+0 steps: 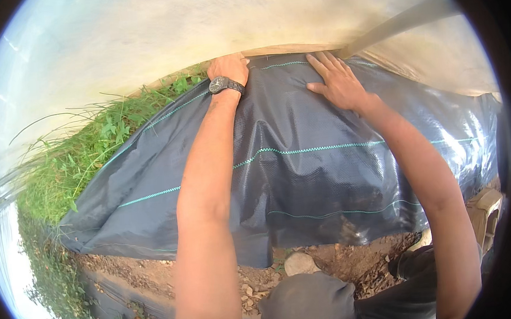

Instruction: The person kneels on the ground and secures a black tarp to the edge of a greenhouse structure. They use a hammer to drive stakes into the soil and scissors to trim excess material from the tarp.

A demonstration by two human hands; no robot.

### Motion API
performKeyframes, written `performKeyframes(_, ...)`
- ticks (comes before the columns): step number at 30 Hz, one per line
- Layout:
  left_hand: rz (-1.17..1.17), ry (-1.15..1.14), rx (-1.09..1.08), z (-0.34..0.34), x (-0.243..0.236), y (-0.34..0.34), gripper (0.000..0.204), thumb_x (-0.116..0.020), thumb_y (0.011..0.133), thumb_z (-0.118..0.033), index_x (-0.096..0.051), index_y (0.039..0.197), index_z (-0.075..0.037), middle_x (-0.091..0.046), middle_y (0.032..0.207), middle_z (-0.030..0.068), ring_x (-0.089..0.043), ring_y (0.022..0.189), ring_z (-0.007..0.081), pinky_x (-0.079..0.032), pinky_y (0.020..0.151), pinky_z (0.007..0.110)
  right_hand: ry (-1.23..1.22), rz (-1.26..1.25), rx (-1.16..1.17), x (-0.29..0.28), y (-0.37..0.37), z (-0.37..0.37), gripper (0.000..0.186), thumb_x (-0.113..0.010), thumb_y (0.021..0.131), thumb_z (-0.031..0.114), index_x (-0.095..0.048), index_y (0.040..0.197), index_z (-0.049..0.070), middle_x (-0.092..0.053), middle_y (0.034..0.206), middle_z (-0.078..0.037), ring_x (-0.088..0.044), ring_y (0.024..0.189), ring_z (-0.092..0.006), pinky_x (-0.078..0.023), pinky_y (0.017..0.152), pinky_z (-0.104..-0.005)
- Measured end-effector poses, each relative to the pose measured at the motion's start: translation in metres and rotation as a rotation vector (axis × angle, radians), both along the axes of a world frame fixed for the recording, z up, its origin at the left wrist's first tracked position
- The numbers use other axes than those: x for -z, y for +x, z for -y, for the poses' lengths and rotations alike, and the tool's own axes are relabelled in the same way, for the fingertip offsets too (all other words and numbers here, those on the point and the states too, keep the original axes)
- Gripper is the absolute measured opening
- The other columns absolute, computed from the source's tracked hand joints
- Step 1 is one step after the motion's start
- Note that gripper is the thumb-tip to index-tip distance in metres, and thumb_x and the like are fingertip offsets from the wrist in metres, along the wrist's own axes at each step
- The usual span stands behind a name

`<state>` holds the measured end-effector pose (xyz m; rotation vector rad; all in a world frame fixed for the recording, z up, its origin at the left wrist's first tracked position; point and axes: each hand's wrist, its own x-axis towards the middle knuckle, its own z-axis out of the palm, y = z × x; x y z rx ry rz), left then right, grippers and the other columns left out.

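Observation:
A black woven ground-cover sheet (325,167) with green stitched lines spreads in front of me, wrinkled and folded near its middle. My left hand (229,69), with a dark watch (224,85) on the wrist, is closed at the sheet's far edge; its fingertips are partly hidden there. To its right, my right hand (342,83) lies flat on the sheet near the same edge, fingers stretched out and palm down. A wooden board (290,49) runs just beyond the sheet's far edge.
Translucent plastic film (202,23) hangs behind the board. A slanted pole (401,26) comes down at the upper right. Green grass and weeds (107,132) grow along the left. Below the sheet are brown soil (140,272), a stone (301,264) and, at right, a pale hollow block (485,214).

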<state>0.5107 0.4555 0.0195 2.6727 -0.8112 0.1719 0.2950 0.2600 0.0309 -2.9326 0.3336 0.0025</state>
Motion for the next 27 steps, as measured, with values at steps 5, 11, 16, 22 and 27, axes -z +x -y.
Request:
performKeyframes(5,0.043,0.139,-0.056,0.021,-0.001,0.003,0.020,-0.075,0.090,-0.031,-0.081,0.097,-0.012,-0.077,0.100,0.0146,-0.072,0.102,0.0354,-0.056,0.087,0.046,-0.035,-0.007,0.114,0.003,0.014,-0.015,0.078,-0.048,0.104,0.060,-0.032,0.163,0.012,-0.030,0.167,-0.018,-0.025,0.156,-0.0364,-0.022,0.128,-0.0528)
performKeyframes(11,-0.233,-0.154,-0.124,0.002,0.012,0.010,0.020,-0.079,0.087,-0.037,-0.084,0.096,-0.020,-0.079,0.099,0.0121,-0.073,0.096,0.0324,-0.055,0.089,0.043,-0.117,-0.039,0.175,-0.014,0.033,-0.040,0.074,-0.055,0.102,0.055,-0.041,0.157,0.007,-0.053,0.144,-0.023,-0.045,0.142,-0.0345,-0.038,0.116,-0.0515)
performKeyframes(16,-0.232,-0.165,-0.201,0.001,0.016,0.013,0.019,-0.078,0.087,-0.039,-0.084,0.098,-0.025,-0.079,0.100,0.0095,-0.074,0.098,0.0309,-0.056,0.088,0.043,-0.085,0.097,0.021,-0.002,0.045,-0.048,0.065,-0.058,0.104,0.043,-0.046,0.153,0.002,-0.058,0.143,-0.022,-0.051,0.139,-0.0358,-0.039,0.118,-0.0471)
performKeyframes(22,-0.252,-0.102,-0.244,0.007,0.008,0.010,0.020,-0.081,0.084,-0.042,-0.085,0.098,-0.028,-0.079,0.101,0.0086,-0.074,0.099,0.0289,-0.056,0.090,0.041,0.081,0.140,-0.092,0.016,0.065,-0.055,0.073,-0.045,0.107,0.053,-0.039,0.156,-0.001,-0.040,0.162,-0.019,-0.033,0.154,-0.0347,-0.025,0.128,-0.0480)
performKeyframes(27,-0.284,-0.092,-0.176,0.004,0.000,0.020,0.031,-0.081,0.084,-0.045,-0.084,0.103,-0.020,-0.079,0.107,0.0092,-0.074,0.102,0.0302,-0.056,0.092,0.043,0.076,-0.008,-0.012,0.011,0.076,-0.057,0.086,-0.040,0.102,0.068,-0.031,0.163,0.008,-0.029,0.169,-0.016,-0.020,0.159,-0.0322,-0.015,0.131,-0.0514)
